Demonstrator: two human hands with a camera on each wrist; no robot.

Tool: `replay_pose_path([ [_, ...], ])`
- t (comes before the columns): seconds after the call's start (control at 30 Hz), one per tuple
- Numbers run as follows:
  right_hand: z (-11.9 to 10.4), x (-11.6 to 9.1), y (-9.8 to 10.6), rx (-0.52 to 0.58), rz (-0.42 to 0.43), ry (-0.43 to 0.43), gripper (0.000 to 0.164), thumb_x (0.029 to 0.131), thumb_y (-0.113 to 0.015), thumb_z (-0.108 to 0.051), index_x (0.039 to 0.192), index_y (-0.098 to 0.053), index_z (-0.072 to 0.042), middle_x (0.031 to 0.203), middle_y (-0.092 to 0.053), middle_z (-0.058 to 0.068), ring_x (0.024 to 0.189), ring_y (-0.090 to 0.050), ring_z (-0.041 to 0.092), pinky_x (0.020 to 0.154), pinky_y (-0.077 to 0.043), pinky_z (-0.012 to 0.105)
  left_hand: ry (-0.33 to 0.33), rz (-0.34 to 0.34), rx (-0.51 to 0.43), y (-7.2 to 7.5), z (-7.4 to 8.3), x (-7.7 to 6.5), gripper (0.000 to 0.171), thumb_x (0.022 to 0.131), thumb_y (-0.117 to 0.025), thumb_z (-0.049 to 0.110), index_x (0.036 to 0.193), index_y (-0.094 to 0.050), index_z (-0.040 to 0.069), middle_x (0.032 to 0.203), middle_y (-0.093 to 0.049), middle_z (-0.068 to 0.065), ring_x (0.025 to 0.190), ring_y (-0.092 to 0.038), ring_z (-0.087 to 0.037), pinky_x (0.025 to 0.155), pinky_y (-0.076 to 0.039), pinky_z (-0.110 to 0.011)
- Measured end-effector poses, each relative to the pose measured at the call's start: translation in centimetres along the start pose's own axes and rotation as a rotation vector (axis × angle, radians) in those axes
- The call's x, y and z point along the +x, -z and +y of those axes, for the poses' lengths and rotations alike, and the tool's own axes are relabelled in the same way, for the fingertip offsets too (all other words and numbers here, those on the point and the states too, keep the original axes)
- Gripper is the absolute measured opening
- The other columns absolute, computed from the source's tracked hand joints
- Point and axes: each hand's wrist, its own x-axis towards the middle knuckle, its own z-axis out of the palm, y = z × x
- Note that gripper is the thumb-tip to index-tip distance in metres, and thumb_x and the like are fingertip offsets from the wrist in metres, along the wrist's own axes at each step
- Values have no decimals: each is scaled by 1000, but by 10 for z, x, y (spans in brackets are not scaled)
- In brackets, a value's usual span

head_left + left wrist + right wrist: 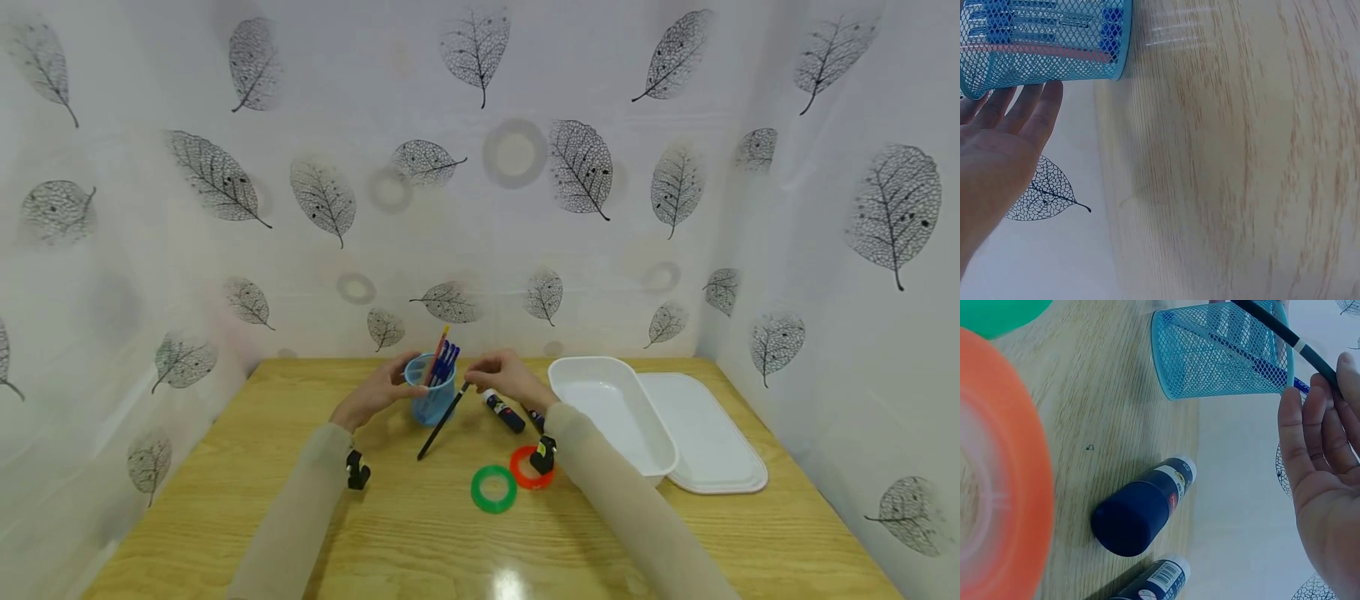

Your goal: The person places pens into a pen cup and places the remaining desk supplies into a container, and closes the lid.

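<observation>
My left hand [378,392] grips a light blue mesh pen cup [429,410] by its side, thumb near the front rim and fingers behind, as the left wrist view shows. Several blue-capped pens [447,360] and a red pencil with a yellow end [438,353] stand in the cup. Between thumb and fingers, my right hand [510,375] pinches the end of a black pencil [442,425] with a white band [1299,345]. The pencil slants down to the left, crossing in front of the cup in the head view.
Below my right hand lie two dark blue glue sticks [1141,506] with white ends. A green tape ring [476,489] and a red one [517,473] lie nearer. To the right sit a white box [611,408] and its white lid [720,446]. A leaf-patterned curtain [480,233] backs the table.
</observation>
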Motion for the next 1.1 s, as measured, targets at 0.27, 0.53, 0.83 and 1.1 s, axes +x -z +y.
replay_pose_path([
  [0.27,-5,-2,0,66,52,25,24,90,-57,-13,104,-62,5,94,-66,15,89,-59,40,83,-46,49,-8,-1,-1,0,1,-1,79,77,-72,32,141,-29,17,138,-39,-9,127,-33,-30,100,-29,-52],
  [0.53,0,1,3,97,151,67,22,90,-57,-16,101,-65,1,95,-66,16,86,-58,42,78,-50,45,-8,5,-1,0,-1,-1,81,76,-73,34,141,-29,18,139,-37,-8,128,-32,-30,99,-30,-51],
  [0.83,23,14,8,124,265,70,28,86,-60,-32,97,-67,-7,87,-66,14,79,-62,37,74,-52,37,-18,-1,1,0,1,-1,79,77,-72,33,141,-29,17,139,-36,-9,128,-31,-31,100,-29,-52],
  [1.1,24,18,11,165,318,104,28,87,-60,-29,95,-65,-3,76,-66,10,69,-64,28,69,-53,37,-9,-27,-20,0,5,-3,77,81,-69,25,143,-24,13,142,-32,-15,129,-27,-35,101,-25,-54],
])
